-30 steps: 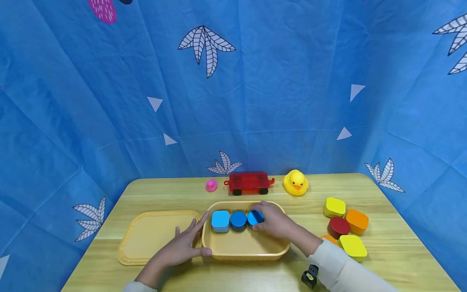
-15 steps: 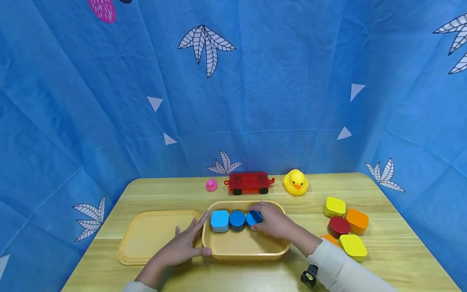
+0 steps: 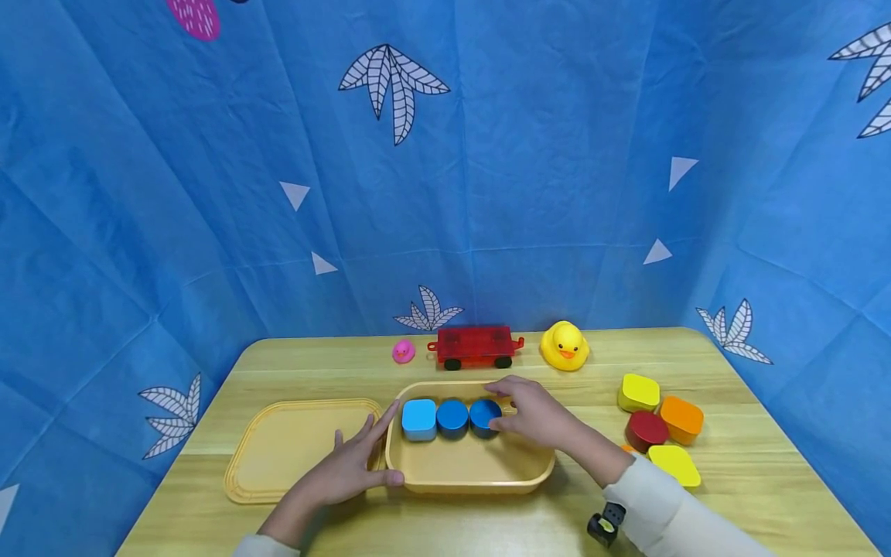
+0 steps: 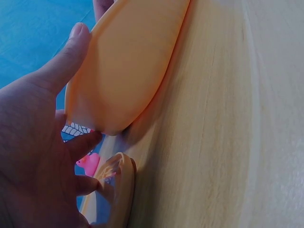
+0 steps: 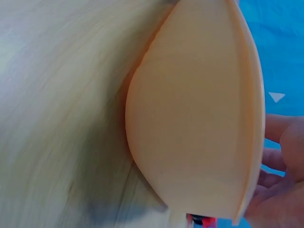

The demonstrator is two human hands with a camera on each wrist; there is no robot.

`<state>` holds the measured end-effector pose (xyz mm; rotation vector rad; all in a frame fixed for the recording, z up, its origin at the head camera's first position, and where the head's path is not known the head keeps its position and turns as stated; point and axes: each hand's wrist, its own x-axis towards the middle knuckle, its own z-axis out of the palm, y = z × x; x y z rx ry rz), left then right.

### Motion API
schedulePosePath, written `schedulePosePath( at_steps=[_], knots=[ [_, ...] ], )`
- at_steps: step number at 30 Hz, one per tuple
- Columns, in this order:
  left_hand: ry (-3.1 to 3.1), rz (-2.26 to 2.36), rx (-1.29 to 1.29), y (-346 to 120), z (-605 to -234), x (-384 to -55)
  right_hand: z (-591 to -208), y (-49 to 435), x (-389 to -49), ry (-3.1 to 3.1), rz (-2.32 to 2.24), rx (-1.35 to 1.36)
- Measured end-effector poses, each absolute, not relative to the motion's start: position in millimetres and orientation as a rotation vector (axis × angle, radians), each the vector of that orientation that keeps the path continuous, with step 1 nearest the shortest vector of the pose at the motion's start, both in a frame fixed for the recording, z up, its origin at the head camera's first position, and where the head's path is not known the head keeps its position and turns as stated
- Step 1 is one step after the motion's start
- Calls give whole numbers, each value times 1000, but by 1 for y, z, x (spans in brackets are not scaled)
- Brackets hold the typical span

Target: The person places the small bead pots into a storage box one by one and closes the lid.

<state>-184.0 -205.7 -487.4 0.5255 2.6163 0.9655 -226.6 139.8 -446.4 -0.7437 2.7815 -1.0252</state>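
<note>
A tan plastic box point(image 3: 480, 490) stands mid-table with a light blue square block point(image 3: 419, 418) and two darker blue round blocks, a middle one point(image 3: 452, 418) and a right one point(image 3: 485, 418), in a row along its back wall. My left hand point(image 3: 346, 468) rests against the box's left end, fingers spread along the rim and thumb at the front corner. In the left wrist view its thumb point(image 4: 71, 54) touches the rim. My right hand point(image 3: 534, 414) hovers over the box's right side, fingers loosely bent beside the right round block and holding nothing. The box wall hides its fingertips in the right wrist view.
A tan lid point(image 3: 299, 449) lies left of the box. Behind stand a pink duck point(image 3: 403, 352), a red wagon point(image 3: 476, 346) and a yellow duck point(image 3: 564, 346). Several yellow, orange and red blocks, including a red round one point(image 3: 646, 429), sit at right, near my sleeve.
The right round block has shifted slightly left, closing up with the other two blocks. My right hand has let go of it and drawn back to the right. My left hand stays put.
</note>
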Motion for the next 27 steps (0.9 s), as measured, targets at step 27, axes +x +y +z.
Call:
schedulePosePath(
  at_steps=[27],
  knots=[
    [2616, 966, 538, -207, -491, -185, -437, 212, -195, 2792, -1167, -675]
  ],
)
